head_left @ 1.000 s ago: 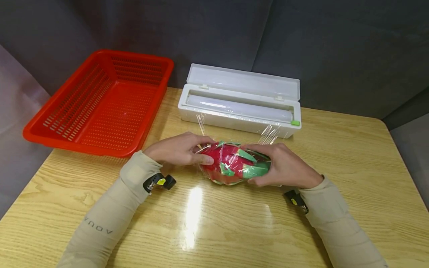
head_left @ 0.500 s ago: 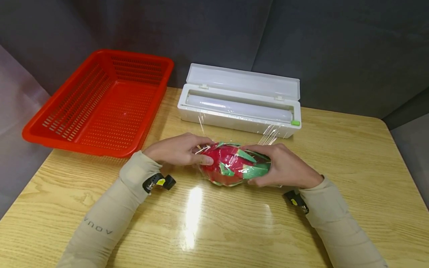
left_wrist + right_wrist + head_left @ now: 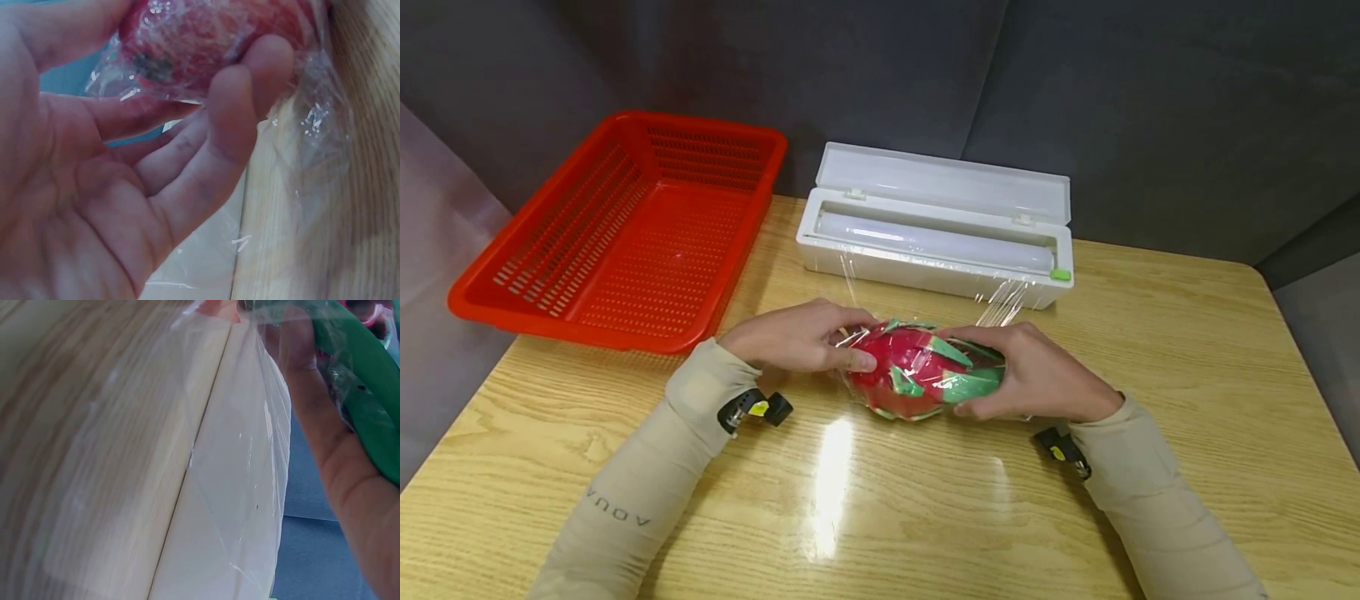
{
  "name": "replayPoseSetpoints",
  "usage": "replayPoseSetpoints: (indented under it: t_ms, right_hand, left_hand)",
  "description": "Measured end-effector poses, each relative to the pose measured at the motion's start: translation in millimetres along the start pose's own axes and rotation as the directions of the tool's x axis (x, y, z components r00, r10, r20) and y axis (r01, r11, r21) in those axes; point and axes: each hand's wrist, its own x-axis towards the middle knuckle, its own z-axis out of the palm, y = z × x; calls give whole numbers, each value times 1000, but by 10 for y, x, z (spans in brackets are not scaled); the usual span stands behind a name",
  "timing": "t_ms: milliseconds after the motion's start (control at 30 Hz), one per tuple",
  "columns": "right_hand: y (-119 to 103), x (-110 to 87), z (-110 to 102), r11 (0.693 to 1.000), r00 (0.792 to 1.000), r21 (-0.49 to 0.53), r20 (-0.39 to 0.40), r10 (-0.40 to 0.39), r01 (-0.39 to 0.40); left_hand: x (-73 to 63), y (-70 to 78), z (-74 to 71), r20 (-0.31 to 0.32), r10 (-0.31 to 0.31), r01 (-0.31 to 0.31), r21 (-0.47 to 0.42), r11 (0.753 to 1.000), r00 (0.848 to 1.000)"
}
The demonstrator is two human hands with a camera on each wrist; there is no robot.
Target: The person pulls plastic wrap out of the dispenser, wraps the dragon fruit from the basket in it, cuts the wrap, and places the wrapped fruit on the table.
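Note:
A red dragon fruit with green scales lies wrapped in shiny clear cling film in front of me. My left hand grips its left end, thumb on the near side; in the left wrist view the fingers curl against the filmed fruit. My right hand holds the green-tipped right end between thumb and fingers, and green leaves lie along it in the right wrist view. Stretched film runs from the fruit back to the white cling film box.
The box's lid is raised, with a film roll inside and a green slider at its right front. A red perforated basket stands at the back left of the wooden table. Dark cloth hangs behind.
Hardly anything differs. The left hand and the fruit's left end have shifted very slightly left and toward me; both hands keep their hold.

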Motion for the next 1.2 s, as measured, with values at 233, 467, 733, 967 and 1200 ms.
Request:
replayPoseSetpoints:
  t_ms: [233,467,733,967,1200]
  right_hand:
    - [-2,4,-5,1000,1000,14,15,9,-9]
    - [1,5,-5,999,1000,34,26,11,-12]
    - [16,-6,-3,998,998,56,49,26,-29]
    - [22,-13,-8,998,998,63,55,20,-23]
    - [36,-14,-7,997,998,77,62,14,-18]
  left_hand:
    - [0,-4,1,6,17,-17,25,1000,1000]
    - [-2,-7,-1,4,34,-34,22,999,999]
    - [-16,13,-4,12,29,-29,17,999,1000]
    - [-23,10,-2,40,14,-13,-10,1000,999]
    - [-22,13,0,64,-6,9,-49,999,998]
